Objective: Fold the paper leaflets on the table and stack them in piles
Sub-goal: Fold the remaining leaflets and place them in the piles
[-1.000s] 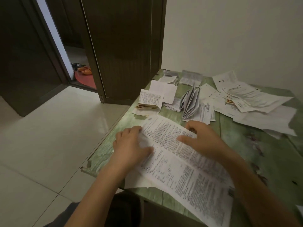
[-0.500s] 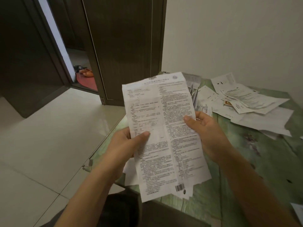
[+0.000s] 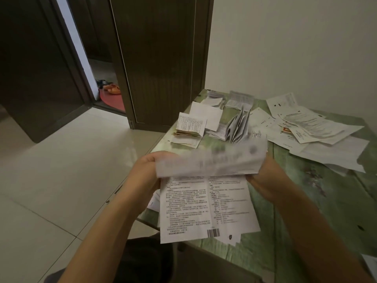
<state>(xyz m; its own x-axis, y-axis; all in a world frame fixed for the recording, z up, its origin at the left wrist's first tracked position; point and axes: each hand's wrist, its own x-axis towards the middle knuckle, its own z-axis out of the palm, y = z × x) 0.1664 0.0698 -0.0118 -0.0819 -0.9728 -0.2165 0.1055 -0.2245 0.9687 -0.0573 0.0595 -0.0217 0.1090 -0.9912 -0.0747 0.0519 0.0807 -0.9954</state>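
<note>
Across the lower left, pale tiled floor [image 3: 61, 170]; behind it a dark door [image 3: 159, 58] stands ajar; green marbled table [image 3: 306, 201] fills the right side. Far right of table: spread of unfolded sheets [image 3: 318, 129], overlapping. Leaflet [image 3: 206, 207] is held up over the near table edge btwn both hands; top half bent over toward the camera & blurred; lower half hangs w/ print & a barcode showing. Left hand [image 3: 146, 170] grips the leaflet's left edge at the bend, fingers curled round it; right hand [image 3: 263, 176] grips the right edge likewise. Far left of table: small folded pile [image 3: 190, 125]; just beside it a fanned pile [image 3: 237, 127] standing on edge. Thru the door gap: red mat [image 3: 113, 99] & orange sandals [image 3: 112, 88].
</note>
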